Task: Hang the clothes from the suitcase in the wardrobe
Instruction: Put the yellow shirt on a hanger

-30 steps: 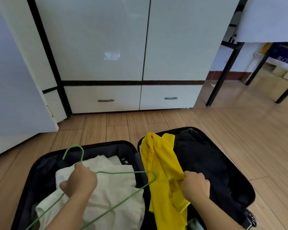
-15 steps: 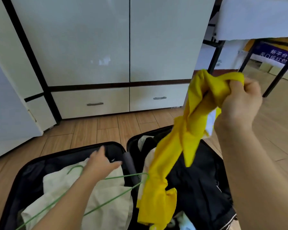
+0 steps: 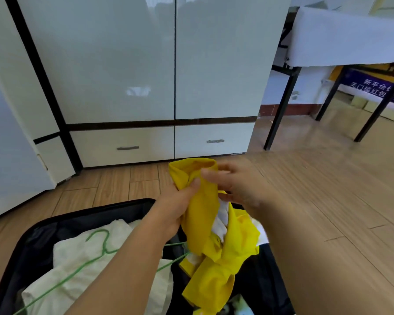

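A black suitcase point(image 3: 82, 213) lies open on the wooden floor below me. Above its middle hangs a yellow garment point(image 3: 205, 223), bunched, with white fabric showing inside its folds. My left hand point(image 3: 179, 205) grips it near the top, thumb pressed on the cloth. My right hand point(image 3: 239, 187) is blurred beside the garment, with its fingers stretched out against the cloth. A green wire hanger point(image 3: 100, 243) rests on a white garment point(image 3: 77, 267) in the suitcase's left half. The white wardrobe point(image 3: 168, 64) stands ahead with both front doors shut.
Two drawers point(image 3: 127, 146) run along the wardrobe's base. A white door panel point(image 3: 11, 137) stands open at the left. To the right, a table point(image 3: 280, 114) with black legs and a white cover stands on the wooden floor point(image 3: 328, 189). Dark clothes fill the suitcase's right half.
My left hand let go of the green hanger and took hold of the yellow garment. My right hand brought the garment down from the upper right to the centre and loosened its grip.
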`<state>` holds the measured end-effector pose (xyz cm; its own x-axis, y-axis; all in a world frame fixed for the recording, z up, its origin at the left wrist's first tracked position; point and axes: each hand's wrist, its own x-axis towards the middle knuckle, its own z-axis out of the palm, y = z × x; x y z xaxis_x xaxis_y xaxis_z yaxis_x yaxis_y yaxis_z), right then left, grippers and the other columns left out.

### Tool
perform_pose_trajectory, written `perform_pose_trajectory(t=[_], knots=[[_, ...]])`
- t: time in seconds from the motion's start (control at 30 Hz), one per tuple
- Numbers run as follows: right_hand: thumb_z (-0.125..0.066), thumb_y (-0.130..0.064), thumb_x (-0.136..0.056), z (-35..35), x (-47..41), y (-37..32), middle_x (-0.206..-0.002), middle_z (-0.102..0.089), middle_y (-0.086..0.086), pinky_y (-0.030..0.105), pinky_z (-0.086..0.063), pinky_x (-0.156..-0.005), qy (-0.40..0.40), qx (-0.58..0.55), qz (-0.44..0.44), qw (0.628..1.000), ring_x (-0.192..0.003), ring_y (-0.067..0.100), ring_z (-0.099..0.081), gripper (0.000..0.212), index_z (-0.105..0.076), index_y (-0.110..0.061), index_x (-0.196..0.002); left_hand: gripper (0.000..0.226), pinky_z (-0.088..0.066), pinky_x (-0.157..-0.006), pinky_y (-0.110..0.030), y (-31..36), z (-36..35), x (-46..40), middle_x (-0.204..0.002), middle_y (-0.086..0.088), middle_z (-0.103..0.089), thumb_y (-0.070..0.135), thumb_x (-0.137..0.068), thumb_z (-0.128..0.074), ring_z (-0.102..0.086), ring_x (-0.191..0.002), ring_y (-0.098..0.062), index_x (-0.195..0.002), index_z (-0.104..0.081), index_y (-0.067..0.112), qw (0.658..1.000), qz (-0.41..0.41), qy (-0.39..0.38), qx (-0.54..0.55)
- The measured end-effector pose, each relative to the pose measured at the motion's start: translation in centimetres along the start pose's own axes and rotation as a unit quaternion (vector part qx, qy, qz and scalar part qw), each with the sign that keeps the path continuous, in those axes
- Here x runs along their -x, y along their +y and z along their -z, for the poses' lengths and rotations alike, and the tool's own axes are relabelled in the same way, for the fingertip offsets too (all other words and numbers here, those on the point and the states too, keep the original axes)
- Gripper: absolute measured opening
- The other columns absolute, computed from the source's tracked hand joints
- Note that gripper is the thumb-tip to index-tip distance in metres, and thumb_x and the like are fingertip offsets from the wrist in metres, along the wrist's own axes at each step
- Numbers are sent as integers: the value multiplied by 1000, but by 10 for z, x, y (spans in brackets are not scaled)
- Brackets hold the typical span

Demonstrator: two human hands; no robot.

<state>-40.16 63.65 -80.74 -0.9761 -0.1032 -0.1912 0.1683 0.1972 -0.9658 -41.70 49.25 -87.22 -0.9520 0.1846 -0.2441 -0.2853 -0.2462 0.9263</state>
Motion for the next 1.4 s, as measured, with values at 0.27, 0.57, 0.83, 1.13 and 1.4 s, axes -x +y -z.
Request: perform_pose_trajectory(t=[0.27, 0.57, 0.83, 1.13, 1.4], knots=[[-51, -11, -95, 7, -21, 24, -89, -65, 19, 38, -55, -74, 163, -204, -162, 952, -80, 29, -60, 14, -62, -3, -97, 28, -48, -74, -48, 13, 17, 7, -100, -15, -68, 25, -100, -47, -64, -88, -30, -114, -61, 6, 990, 96, 61, 82], [-84, -61, -46, 37, -4, 38, -113, -63, 2, 28, -46, -76, 50, 134, -28, 989, -100, 17, -59, 85, -59, -22, -118, 43, -56, -60, -53, 11, 39, -2, -102, -22, -71, 41, -93, -55, -71, -75, -36, -103, -70, 2, 976, 167, 19, 136], [-61, -9, -88, 2, -19, 76, -102, -65, 23, 53, -49, -92, 57, 84, -177, 979, -97, 35, -62, 26, -63, 4, -110, 59, -51, -91, -55, 17, 22, -1, -121, -24, -64, 25, -72, -69, -60, -114, -40, -124, -59, 0, 979, 118, -33, 163], [-58, -12, -72, 24, -14, 44, -95, -68, 26, 60, -53, -66, -31, -326, -216, 920, -76, 40, -67, 34, -63, 7, -100, 93, -41, -96, -41, -22, 50, -5, -140, -10, -37, 30, -75, -76, -43, -124, -28, -149, -21, 25, 735, -51, 200, -645], [-61, -35, -80, 25, -21, 55, -119, -63, 28, 58, -54, -78, -88, -330, -205, 917, -100, 40, -64, 56, -58, 2, -122, 55, -46, -95, -42, -40, 3, 1, -140, 5, -45, 49, -82, -57, -51, -118, -23, -132, -54, 24, 722, -276, -35, -633]])
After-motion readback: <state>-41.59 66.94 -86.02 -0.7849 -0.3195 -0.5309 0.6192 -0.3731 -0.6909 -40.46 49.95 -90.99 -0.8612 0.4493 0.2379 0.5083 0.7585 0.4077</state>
